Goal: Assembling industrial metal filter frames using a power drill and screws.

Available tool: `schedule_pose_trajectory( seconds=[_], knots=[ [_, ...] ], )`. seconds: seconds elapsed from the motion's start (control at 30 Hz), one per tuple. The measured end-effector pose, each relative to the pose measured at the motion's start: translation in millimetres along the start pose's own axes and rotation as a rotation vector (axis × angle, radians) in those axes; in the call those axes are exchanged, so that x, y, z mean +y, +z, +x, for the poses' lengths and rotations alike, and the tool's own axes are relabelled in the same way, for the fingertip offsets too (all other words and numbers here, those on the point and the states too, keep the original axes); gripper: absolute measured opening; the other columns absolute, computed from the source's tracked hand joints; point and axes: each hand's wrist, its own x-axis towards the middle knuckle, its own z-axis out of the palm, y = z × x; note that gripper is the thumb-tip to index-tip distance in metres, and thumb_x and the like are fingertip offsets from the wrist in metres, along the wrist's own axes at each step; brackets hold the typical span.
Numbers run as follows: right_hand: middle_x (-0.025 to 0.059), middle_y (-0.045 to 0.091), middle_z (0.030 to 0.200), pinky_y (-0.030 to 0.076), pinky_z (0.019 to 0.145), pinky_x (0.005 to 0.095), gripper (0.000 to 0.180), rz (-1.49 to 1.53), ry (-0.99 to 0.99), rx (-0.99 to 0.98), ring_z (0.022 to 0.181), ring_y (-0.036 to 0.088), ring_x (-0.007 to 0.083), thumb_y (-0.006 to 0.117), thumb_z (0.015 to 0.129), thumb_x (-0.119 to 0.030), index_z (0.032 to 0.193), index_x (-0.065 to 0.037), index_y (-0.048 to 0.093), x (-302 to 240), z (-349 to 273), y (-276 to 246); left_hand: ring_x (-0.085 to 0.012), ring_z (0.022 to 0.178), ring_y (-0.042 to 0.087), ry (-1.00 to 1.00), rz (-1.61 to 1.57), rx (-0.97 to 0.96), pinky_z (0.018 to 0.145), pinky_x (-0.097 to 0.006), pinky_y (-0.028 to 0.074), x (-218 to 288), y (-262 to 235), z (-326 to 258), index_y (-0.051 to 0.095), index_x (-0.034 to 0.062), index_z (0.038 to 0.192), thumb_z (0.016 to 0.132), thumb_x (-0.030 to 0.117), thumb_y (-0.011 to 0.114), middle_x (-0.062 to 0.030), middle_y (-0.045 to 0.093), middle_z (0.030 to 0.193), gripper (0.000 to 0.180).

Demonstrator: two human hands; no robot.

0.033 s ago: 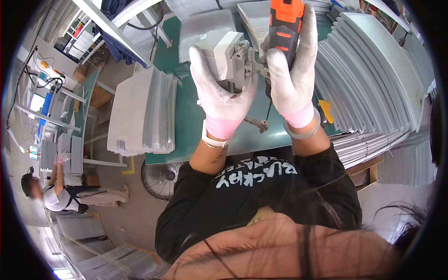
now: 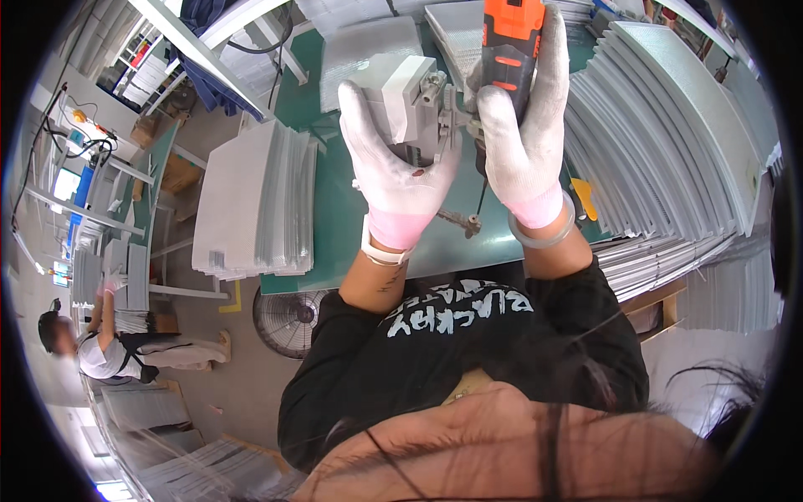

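My left hand [image 2: 397, 167], in a white glove with a pink cuff, is wrapped round a stack of pale grey flat pieces [image 2: 400, 96]. Small metal fittings [image 2: 435, 105] stand out along the stack's right side, facing my other hand. My right hand [image 2: 527, 142], gloved alike, is closed on an orange and black cordless power tool [image 2: 510, 54]. A thin dark shaft [image 2: 483, 197] points down below the right hand; where it joins is hidden. Under the hands, small metal parts [image 2: 462, 222] lie on the green tabletop [image 2: 335, 243].
A stack of white panels [image 2: 251, 201] stands at the table's left, and a larger, fanned stack [image 2: 661, 125] fills the right. Beside it lies a yellow-handled tool [image 2: 584, 199]. A floor fan [image 2: 293, 322] sits below the table edge. Another person [image 2: 109, 343] works far left.
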Motion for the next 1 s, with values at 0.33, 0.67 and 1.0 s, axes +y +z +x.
schedule_pose_trajectory(
  seconds=[0.33, 0.67, 1.0],
  knots=[
    [0.0124, 0.045, 0.137, 0.046, 0.083, 0.0274, 0.082, 0.185, -0.332, 0.015, 0.088, 0.050, 0.0134, 0.048, 0.087, 0.005, 0.157, 0.001, 0.005, -10, 8, 5, -0.0446, 0.119, 0.048, 0.010, -0.086, 0.014, 0.101, -0.050, 0.041, -3, 9, 4, 0.017, -0.0075, 0.151, 0.068, 0.014, 0.084, -0.0291, 0.045, 0.131, 0.109],
    [0.0187, 0.036, 0.150, 0.036, 0.107, 0.0340, 0.079, -0.526, 0.655, -0.155, 0.127, 0.045, 0.0239, 0.054, 0.094, -0.007, 0.157, 0.005, 0.008, -77, 14, 8, -0.0445, 0.118, 0.048, 0.073, 0.019, 0.052, 0.100, -0.051, 0.040, -7, 7, -2, 0.013, -0.0046, 0.153, 0.067, 0.012, 0.085, -0.0284, 0.044, 0.132, 0.113],
    [0.0228, 0.032, 0.154, 0.031, 0.114, 0.0380, 0.078, -0.420, 0.704, -0.161, 0.139, 0.039, 0.0293, 0.058, 0.094, -0.010, 0.155, 0.009, 0.012, -79, 18, 8, -0.0418, 0.127, 0.044, 0.009, 0.056, 0.060, 0.108, -0.049, 0.034, -1, 4, -6, 0.011, -0.0062, 0.154, 0.068, 0.011, 0.085, -0.0283, 0.038, 0.140, 0.115]
  ],
)
